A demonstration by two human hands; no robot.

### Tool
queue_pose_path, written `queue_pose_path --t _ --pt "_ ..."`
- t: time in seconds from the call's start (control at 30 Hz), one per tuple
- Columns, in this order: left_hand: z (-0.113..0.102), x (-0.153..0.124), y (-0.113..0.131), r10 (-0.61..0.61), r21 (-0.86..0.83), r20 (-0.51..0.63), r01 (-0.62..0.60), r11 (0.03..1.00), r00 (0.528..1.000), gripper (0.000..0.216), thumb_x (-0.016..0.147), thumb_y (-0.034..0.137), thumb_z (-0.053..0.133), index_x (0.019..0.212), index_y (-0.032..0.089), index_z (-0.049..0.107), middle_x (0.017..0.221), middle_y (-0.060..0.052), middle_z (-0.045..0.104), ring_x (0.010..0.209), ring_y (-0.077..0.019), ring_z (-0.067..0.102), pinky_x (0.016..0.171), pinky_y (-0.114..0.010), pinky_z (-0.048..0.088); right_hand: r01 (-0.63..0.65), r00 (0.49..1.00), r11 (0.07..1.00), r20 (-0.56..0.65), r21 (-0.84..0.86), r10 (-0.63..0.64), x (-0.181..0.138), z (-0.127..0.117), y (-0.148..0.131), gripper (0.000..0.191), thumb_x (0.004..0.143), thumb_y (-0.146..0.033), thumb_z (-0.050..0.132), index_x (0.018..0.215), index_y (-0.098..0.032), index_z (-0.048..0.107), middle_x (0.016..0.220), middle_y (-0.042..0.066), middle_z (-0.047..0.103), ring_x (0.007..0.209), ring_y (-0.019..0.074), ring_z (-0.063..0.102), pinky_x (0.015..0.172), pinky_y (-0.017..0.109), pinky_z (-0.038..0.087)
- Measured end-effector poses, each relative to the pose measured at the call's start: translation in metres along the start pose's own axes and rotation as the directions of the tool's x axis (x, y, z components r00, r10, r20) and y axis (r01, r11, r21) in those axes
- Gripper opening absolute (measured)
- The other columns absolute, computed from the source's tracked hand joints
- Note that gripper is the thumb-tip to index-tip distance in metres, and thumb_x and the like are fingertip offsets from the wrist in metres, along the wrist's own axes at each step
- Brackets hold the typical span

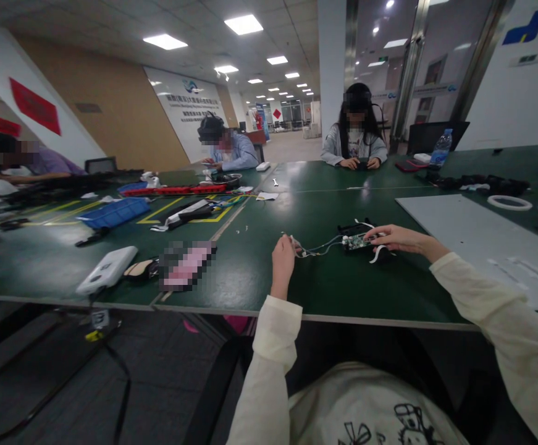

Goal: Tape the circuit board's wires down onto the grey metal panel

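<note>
A small green circuit board (354, 241) in a black housing (356, 230) lies on the green table (324, 204) in front of me. My right hand (391, 238) rests on the board with its fingers pressed down on it. Thin grey wires (320, 248) run left from the board to my left hand (283, 256), which is closed in a pinch on the wires' free end. A white ribbon strip (378, 253) curls under my right hand.
A white panel (472, 238) lies at the right with a white ring (509, 202) behind it. To the left are a white device (107, 269), a blue tray (113, 212) and a red bar (176, 190). Three other people sit further along the table.
</note>
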State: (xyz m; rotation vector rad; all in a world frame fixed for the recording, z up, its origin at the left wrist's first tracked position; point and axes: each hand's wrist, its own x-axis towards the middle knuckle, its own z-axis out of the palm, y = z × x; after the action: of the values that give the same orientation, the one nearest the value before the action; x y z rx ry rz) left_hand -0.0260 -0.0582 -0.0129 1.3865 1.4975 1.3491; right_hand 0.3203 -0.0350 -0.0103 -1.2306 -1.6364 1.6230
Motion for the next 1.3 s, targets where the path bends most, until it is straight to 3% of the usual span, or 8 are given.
queue_pose_path --t 0.17,0.33,0.53,0.77,0.97,1.1,1.2,1.3 --pt "-0.002 0.002 -0.001 -0.028 0.025 0.026 0.027 0.999 0.999 0.055 0.087 0.065 0.037 0.085 0.015 0.060 0.079 -0.010 0.069 0.074 -0.0191 0.066 0.072 -0.031 0.050 -0.009 0.999 0.993 0.037 0.116 0.005 0.003 -0.003 0.007 0.041 0.074 -0.021 0.073 0.115 -0.020 0.065 0.112 0.006 0.066 0.100 0.0160 0.065 0.084 0.024 0.055" --pt "-0.003 0.000 -0.004 0.073 0.181 0.165 -0.103 0.978 0.984 0.041 0.070 0.036 0.072 0.103 0.016 0.060 0.078 -0.002 0.068 0.074 -0.0170 0.065 0.075 -0.031 0.048 0.002 1.000 0.981 0.026 0.195 -0.008 0.010 -0.008 0.014 0.045 0.075 -0.013 0.071 0.118 -0.020 0.064 0.117 0.007 0.064 0.102 0.0158 0.065 0.089 0.024 0.055" --pt "-0.005 -0.005 0.001 0.107 0.162 0.308 -0.163 0.973 0.945 0.042 0.067 0.025 0.074 0.106 0.015 0.062 0.076 -0.002 0.068 0.070 -0.0160 0.063 0.074 -0.031 0.047 0.021 1.000 0.974 0.004 0.224 -0.022 0.011 -0.011 0.018 0.039 0.078 -0.013 0.069 0.116 -0.020 0.065 0.120 0.008 0.063 0.105 0.0177 0.065 0.094 0.028 0.054" --pt "-0.004 -0.009 0.014 0.096 -0.165 0.340 -0.041 0.985 0.935 0.052 0.064 0.027 0.077 0.112 0.016 0.060 0.075 0.002 0.064 0.073 -0.0130 0.063 0.081 -0.031 0.049 0.045 0.999 0.973 -0.012 0.226 -0.043 0.010 -0.009 0.018 0.031 0.081 -0.021 0.067 0.112 -0.020 0.066 0.126 0.007 0.060 0.106 0.0179 0.064 0.095 0.028 0.053" --pt "-0.007 -0.019 0.031 0.038 -0.275 0.409 0.083 0.958 0.912 0.055 0.066 0.025 0.076 0.118 0.018 0.058 0.078 0.002 0.060 0.078 -0.0128 0.064 0.084 -0.032 0.050 0.041 0.982 0.982 -0.172 -0.187 -0.074 0.006 -0.003 0.008 0.035 0.082 -0.030 0.063 0.115 -0.020 0.064 0.102 0.006 0.069 0.083 0.0178 0.068 0.075 0.030 0.058" --pt "-0.009 -0.025 0.038 0.001 -0.334 0.457 0.170 0.927 0.890 0.046 0.074 0.029 0.071 0.116 0.017 0.057 0.079 0.001 0.060 0.080 -0.0136 0.065 0.085 -0.031 0.051 -0.022 0.890 0.737 -0.349 -0.676 -0.294 0.002 -0.004 0.004 0.031 0.081 -0.036 0.063 0.107 -0.021 0.069 0.105 0.008 0.069 0.093 0.0250 0.066 0.085 0.038 0.052" --pt "-0.009 -0.026 0.041 0.019 -0.353 0.462 0.164 0.921 0.887 0.045 0.074 0.028 0.072 0.116 0.018 0.058 0.076 0.002 0.057 0.076 -0.0120 0.064 0.080 -0.028 0.051 -0.128 0.794 0.538 -0.412 -0.833 -0.448 -0.003 0.002 -0.004 0.034 0.084 -0.036 0.057 0.111 -0.019 0.068 0.114 0.013 0.065 0.105 0.0317 0.061 0.093 0.048 0.046" --pt "-0.010 -0.029 0.044 0.062 -0.381 0.497 0.154 0.912 0.865 0.050 0.070 0.024 0.075 0.116 0.019 0.058 0.078 0.003 0.056 0.074 -0.0122 0.064 0.076 -0.027 0.052 0.052 0.749 0.473 -0.279 -0.879 -0.601 -0.005 0.025 -0.021 0.038 0.089 -0.036 0.050 0.122 -0.020 0.062 0.123 0.012 0.061 0.113 0.0296 0.057 0.098 0.047 0.043"
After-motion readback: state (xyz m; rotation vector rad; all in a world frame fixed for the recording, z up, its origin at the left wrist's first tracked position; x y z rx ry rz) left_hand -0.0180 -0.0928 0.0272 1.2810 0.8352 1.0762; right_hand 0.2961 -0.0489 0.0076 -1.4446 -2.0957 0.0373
